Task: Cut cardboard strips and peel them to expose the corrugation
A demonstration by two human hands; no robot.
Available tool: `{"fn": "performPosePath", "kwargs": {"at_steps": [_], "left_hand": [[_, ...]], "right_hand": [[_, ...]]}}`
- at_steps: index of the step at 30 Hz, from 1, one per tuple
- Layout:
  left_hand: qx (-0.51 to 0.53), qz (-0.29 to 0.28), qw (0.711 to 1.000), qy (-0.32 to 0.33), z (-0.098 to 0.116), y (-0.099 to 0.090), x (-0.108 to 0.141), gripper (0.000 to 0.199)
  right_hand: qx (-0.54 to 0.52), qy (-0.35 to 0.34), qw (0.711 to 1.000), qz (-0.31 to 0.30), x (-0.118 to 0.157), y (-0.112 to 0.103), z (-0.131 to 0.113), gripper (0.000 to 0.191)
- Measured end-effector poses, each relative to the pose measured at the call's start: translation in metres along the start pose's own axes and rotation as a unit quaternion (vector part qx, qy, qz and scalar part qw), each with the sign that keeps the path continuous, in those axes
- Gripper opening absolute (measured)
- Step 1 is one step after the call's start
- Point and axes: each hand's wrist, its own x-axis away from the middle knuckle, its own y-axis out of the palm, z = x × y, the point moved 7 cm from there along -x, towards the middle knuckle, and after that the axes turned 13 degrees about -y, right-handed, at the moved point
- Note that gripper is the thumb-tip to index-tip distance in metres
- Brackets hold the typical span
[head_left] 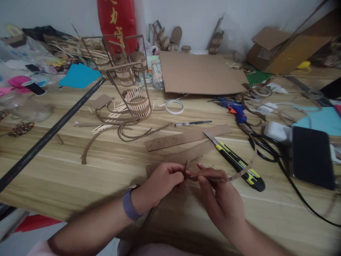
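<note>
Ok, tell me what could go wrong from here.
The cutter lies near the right hand with its blade out, so a stray reach could mean a nick. The strip curves from that hand across the cutter, so it might snag or drag it. The glue gun rests beyond; I can't tell whether it's hot, but a careless touch might burn.

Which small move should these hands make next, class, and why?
Perhaps the right hand should feed a little more of the thin strip toward the left hand. The two hands' fingertips are close together, and a long free length of strip curves out from the right hand, crossing the utility knife's handle in this view.
</note>
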Motion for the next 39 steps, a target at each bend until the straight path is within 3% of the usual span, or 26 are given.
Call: {"fn": "performPosePath", "kwargs": {"at_steps": [5,11,15,24,28,33,39], "left_hand": [[-0.034,-0.015,0.999,0.004,-0.001,0.002,0.0,0.016],[-0.049,-0.069,0.996,0.016,-0.007,0.009,-0.001,0.036],[-0.079,-0.044,0.996,0.019,-0.01,0.005,-0.002,0.042],[-0.116,-0.013,0.992,0.042,-0.008,0.006,0.0,0.034],[-0.145,0.01,0.989,0.036,-0.009,0.005,-0.001,0.03],[-0.196,0.056,0.976,0.075,-0.003,0.003,0.002,0.024],[-0.231,0.058,0.967,0.091,0.001,0.004,0.007,0.025]], "right_hand": [[0.006,0.002,1.0,-0.004,0.001,-0.002,0.004,0.01],[0.012,-0.03,0.999,-0.036,0.0,0.002,0.007,0.008],[0.037,-0.077,0.995,-0.051,-0.003,0.005,0.004,0.008],[0.045,-0.098,0.994,-0.036,-0.002,0.009,-0.007,0.013],[0.051,-0.095,0.994,-0.032,0.001,0.01,-0.008,0.013],[0.051,-0.096,0.993,-0.037,0.003,0.011,-0.009,0.01],[0.042,-0.054,0.996,-0.054,0.003,0.009,-0.003,0.01]]}}
